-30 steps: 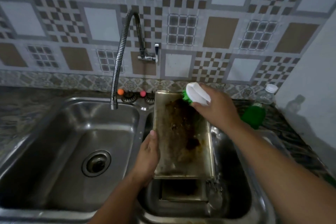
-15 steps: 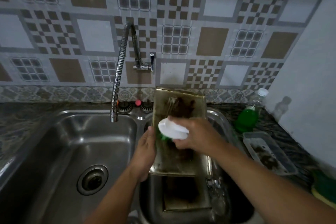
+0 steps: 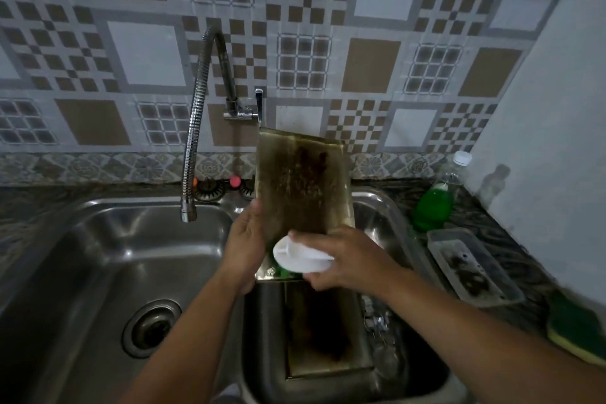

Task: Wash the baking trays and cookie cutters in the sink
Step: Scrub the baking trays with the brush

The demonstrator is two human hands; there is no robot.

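No writing is legible anywhere. Above the sink (image 3: pixel 108 239), the left hand (image 3: pixel 244 249) grips the stained baking tray (image 3: pixel 301 187) by its edge. The right hand (image 3: pixel 347 259) has fingers clamped on a white brush (image 3: pixel 300 256), its green bristles mostly hidden.

Dim, soft-focus wide-angle view (edges bowed, corners smeared)

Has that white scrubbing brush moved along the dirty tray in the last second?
Yes. The white brush in the right hand has travelled down the baking tray, from its top edge by the wall to its bottom edge, nearer the person.
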